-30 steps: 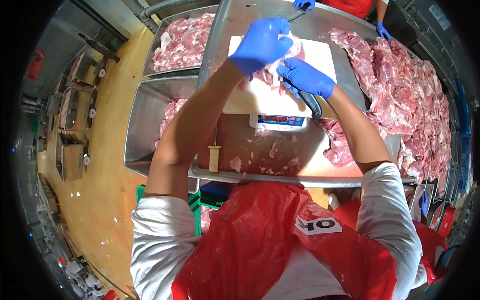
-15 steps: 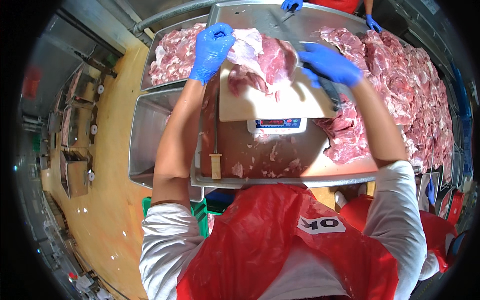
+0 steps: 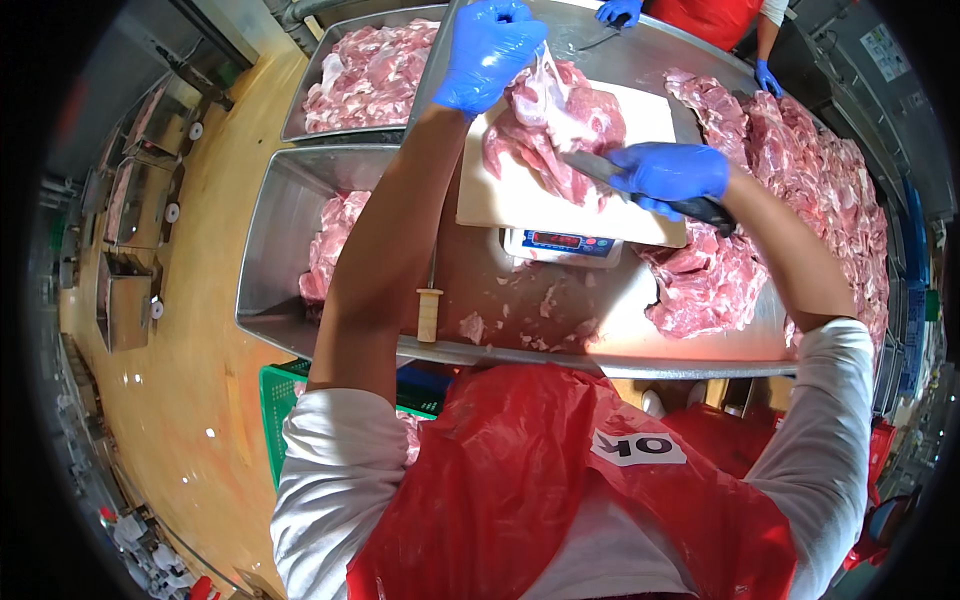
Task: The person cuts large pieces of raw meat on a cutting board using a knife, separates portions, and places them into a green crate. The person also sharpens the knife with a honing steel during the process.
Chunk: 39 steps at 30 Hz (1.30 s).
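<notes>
In a blue glove, my left hand (image 3: 495, 58) pinches a whitish, membrane-covered end of a piece of raw meat (image 3: 595, 122) and pulls it upward. The rest of that piece lies on a white cutting board (image 3: 490, 208). My right hand (image 3: 672, 172), gloved in blue too, grips a knife (image 3: 590, 165) by its black handle. Its blade points left, with the tip at the meat's lower part; how deep it goes I cannot tell. Under the board's near edge sits a digital scale (image 3: 565, 247).
A large heap of raw meat (image 3: 780, 170) covers the table's right side. Metal bins (image 3: 262, 250) with meat stand left. A wooden-handled rod (image 3: 428, 315) lies near the front edge, above a green crate (image 3: 275, 410). Across the table are a co-worker's gloved hands (image 3: 620, 12).
My left hand has risen, stretching the meat upward. The knife, blurred and off to the right before, now has its blade against the meat. The whole view has shifted slightly.
</notes>
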Tool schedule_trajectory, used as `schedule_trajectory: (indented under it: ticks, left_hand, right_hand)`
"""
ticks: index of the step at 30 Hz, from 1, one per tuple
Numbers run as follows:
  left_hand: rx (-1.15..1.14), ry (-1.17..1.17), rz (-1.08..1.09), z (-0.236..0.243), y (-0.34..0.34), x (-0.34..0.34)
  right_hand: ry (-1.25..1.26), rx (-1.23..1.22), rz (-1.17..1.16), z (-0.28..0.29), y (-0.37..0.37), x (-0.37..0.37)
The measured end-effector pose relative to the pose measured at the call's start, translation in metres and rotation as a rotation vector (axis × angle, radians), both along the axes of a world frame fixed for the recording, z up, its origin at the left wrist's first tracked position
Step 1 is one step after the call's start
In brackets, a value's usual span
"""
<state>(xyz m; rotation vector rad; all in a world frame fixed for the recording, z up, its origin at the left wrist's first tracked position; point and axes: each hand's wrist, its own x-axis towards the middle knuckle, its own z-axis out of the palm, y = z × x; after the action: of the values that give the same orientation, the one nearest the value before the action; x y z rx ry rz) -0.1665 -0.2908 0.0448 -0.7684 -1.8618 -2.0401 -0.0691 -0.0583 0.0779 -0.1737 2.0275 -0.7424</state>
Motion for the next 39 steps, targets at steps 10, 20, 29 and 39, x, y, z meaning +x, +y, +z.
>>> schedule_trajectory:
  ticks: [10, 20, 29, 39]
  left_hand:
    - [-0.726, 0.375, 0.112, -0.08, -0.068, 0.032]
    - [-0.77, 0.034, 0.248, -0.116, -0.027, 0.07]
    - [-0.796, 0.6, 0.361, -0.048, -0.018, 0.04]
    - [-0.359, -0.101, 0.176, 0.071, -0.046, 0.064]
  right_hand:
    - [0.93, 0.226, -0.063, -0.034, 0.015, 0.076]
    - [0.761, -0.034, -0.373, -0.067, -0.009, 0.087]
    - [0.601, -0.055, -0.069, -0.033, -0.057, -0.069]
    - [0.214, 0.236, 0.538, -0.042, 0.029, 0.012]
